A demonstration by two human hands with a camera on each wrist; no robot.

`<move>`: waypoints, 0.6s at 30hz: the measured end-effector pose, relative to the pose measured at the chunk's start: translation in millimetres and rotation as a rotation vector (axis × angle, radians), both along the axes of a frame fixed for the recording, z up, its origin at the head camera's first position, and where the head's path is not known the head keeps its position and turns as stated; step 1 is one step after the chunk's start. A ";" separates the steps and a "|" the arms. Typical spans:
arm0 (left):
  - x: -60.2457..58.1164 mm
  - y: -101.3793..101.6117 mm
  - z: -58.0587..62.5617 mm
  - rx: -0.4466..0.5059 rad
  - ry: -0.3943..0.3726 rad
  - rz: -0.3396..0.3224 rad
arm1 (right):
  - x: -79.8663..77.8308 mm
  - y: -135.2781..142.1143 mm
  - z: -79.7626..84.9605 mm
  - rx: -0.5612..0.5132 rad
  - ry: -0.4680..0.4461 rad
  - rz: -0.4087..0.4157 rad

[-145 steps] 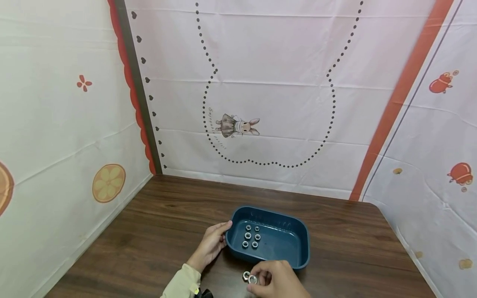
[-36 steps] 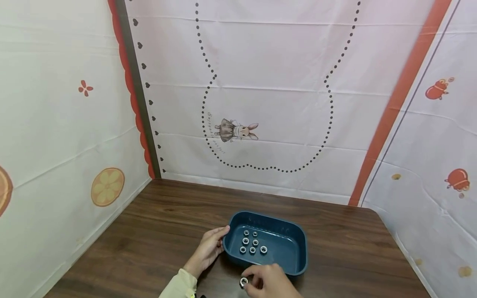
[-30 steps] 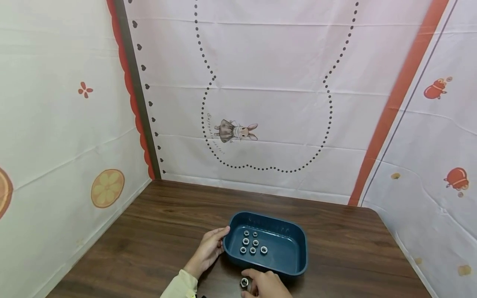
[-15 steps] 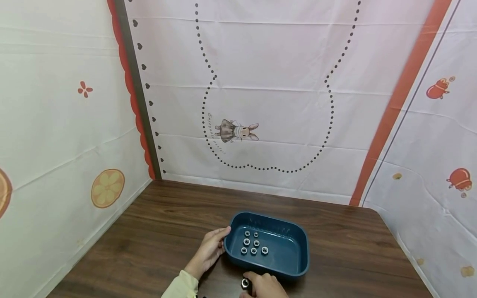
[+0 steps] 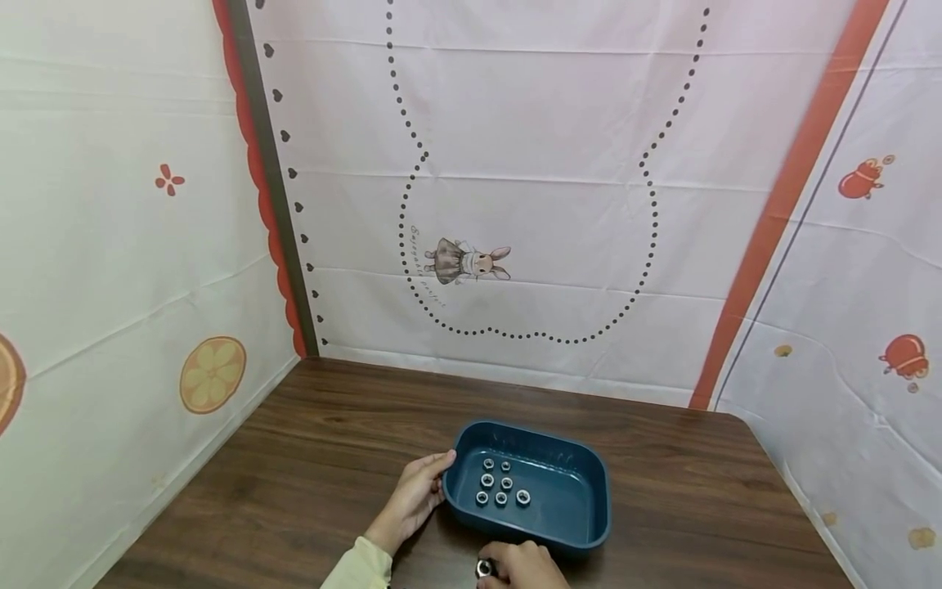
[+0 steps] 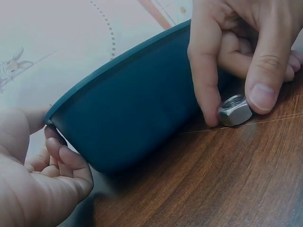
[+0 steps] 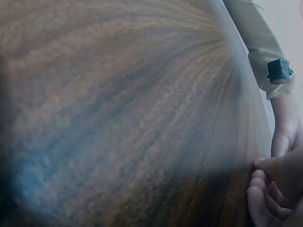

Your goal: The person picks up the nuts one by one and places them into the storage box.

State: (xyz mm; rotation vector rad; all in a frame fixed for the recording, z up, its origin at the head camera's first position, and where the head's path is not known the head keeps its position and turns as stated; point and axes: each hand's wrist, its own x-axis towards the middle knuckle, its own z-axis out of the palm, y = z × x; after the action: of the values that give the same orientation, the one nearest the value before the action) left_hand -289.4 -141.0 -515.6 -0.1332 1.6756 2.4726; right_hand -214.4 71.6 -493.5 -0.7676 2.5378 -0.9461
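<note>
A dark blue rectangular bin stands on the table with several metal nuts grouped toward its left side. My left hand grips the bin's left end, thumb at the rim and fingers curled against the outer wall. In front of the bin, my right hand pinches a hex nut between thumb and index finger. In the left wrist view the nut sits tilted, close over the wooden surface, its threaded hole facing up. The right wrist view catches only curled fingers at its right edge; the nut is hidden there.
The dark wood table meets a printed white cloth at the back, with more cloth along both sides. A small black device is strapped on a sleeve in the right wrist view.
Since the earliest frame, one larger nut has come into the bin from my right hand. My right fingers were spread beside the other nut and have now closed on it. My left hand keeps its hold.
</note>
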 end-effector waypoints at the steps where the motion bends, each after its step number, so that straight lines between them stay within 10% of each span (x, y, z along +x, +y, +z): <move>1: 0.1 0.1 0.1 0.000 0.001 0.001 | 0.2 0.2 -0.5 -0.003 0.002 0.001; 18: 0.9 0.3 1.7 -0.013 0.004 -0.024 | 13.6 22.5 15.3 -0.051 0.013 -0.012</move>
State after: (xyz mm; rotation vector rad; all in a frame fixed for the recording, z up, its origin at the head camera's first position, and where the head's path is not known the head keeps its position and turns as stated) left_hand -288.5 -140.7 -514.0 -0.1091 1.6849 2.4461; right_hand -200.8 94.1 -478.2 -0.7766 2.5411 -1.0162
